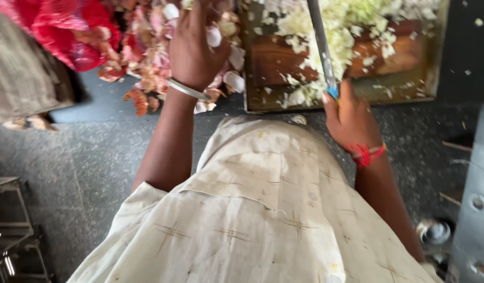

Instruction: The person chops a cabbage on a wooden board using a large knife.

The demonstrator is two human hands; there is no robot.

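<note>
Knife (pixel 320 44) in our right hand (pixel 349 118): the fist is closed around its blue handle, and the long steel blade runs away from us over the wooden chopping board (pixel 273 60). That board sits inside a shallow metal tray (pixel 436 78) at the far right of the dark stone counter (pixel 95 152), and chopped pale-green cabbage (pixel 336 29) lies heaped across it, with scraps spilling toward the tray's near edge just beside the blade. A red thread band (pixel 363 153) circles our right wrist. Our left hand (pixel 192 44) reaches out to the left of the tray, its back turned to us, and rests among a pile of pink and white onion peels (pixel 147 57) at the far edge of the counter; the fingers are hidden in the peels, so we cannot tell whether they grasp anything. A silver bangle (pixel 187 89) sits on that wrist. Red patterned cloth (pixel 69 31) lies at the far left corner, touching the peels. Our cream shirt (pixel 263 209) fills the near part of the view. Small cabbage bits dot the counter to the right of the tray.
</note>
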